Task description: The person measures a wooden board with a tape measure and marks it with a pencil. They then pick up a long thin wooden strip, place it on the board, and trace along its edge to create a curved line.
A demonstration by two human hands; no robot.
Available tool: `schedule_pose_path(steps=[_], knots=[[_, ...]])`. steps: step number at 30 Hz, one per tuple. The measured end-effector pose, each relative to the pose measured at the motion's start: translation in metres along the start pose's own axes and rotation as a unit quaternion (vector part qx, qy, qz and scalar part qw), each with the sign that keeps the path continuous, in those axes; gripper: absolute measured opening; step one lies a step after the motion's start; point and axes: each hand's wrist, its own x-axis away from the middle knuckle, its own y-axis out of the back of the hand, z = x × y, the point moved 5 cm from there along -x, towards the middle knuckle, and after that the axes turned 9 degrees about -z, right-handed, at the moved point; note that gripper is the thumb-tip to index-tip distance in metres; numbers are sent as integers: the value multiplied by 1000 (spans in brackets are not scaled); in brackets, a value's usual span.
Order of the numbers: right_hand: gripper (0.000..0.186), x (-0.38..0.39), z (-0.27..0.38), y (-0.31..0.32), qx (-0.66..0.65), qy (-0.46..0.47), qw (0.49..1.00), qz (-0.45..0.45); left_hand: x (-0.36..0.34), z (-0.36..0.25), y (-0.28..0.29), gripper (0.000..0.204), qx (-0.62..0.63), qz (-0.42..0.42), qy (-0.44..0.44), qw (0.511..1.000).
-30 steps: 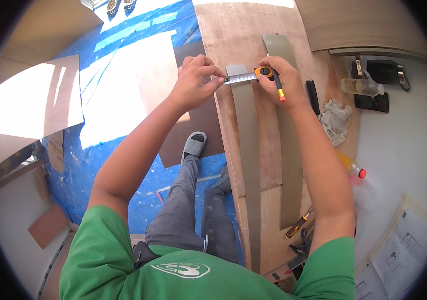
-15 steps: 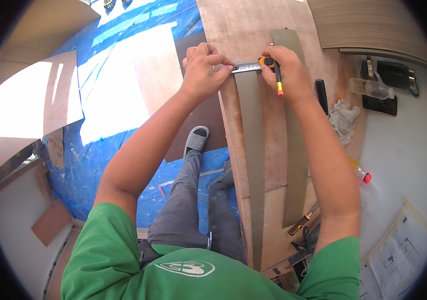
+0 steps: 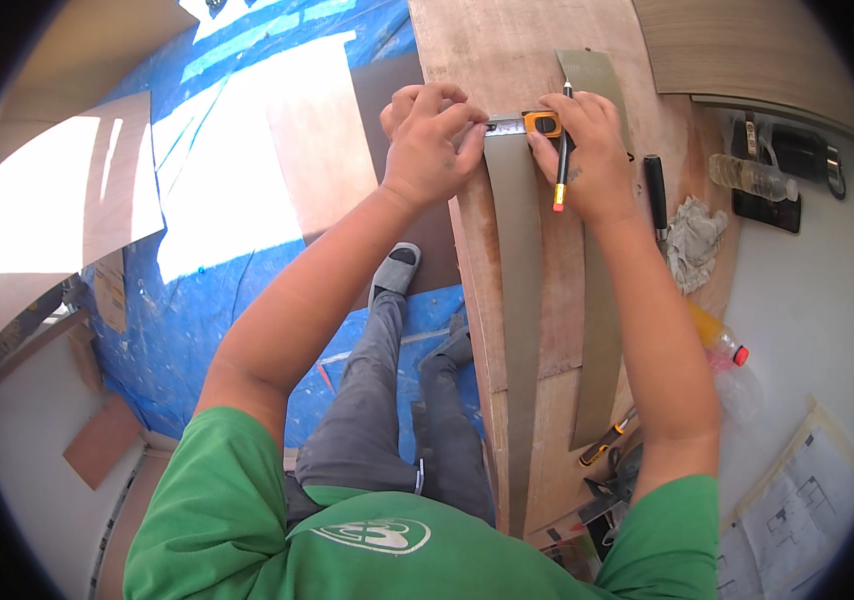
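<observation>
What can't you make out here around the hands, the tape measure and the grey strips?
Head view only:
- Steel tape blade: markings too small; its hook end is hidden under the left hand.
- Orange tape measure case: partly covered by the right hand.
- Long grey laminate strip: near end hidden behind the green shirt.

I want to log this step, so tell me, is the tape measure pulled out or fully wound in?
Pulled out: a short run of blade spans the olive strip from the orange case under the right hand to the left hand.
</observation>
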Motion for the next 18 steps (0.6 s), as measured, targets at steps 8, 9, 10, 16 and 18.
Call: schedule_pose_path(steps=[8, 9, 10, 16, 18], knots=[[41, 4, -1, 0, -29, 4, 999, -18, 6, -4, -10, 22, 14, -2, -84, 996], [41, 5, 0, -1, -37, 5, 999, -23, 7, -4, -9, 24, 12, 10, -96, 995], [41, 5, 0, -2, -44, 5, 999, -28, 7, -3, -9, 24, 6, 15, -105, 994], [41, 7, 3, -4, -46, -2, 999, -11, 12, -9, 4, 27, -3, 50, -126, 991], [42, 9, 6, -4, -46, 4, 999, -13, 17, -9, 6, 33, -16, 60, -134, 989]])
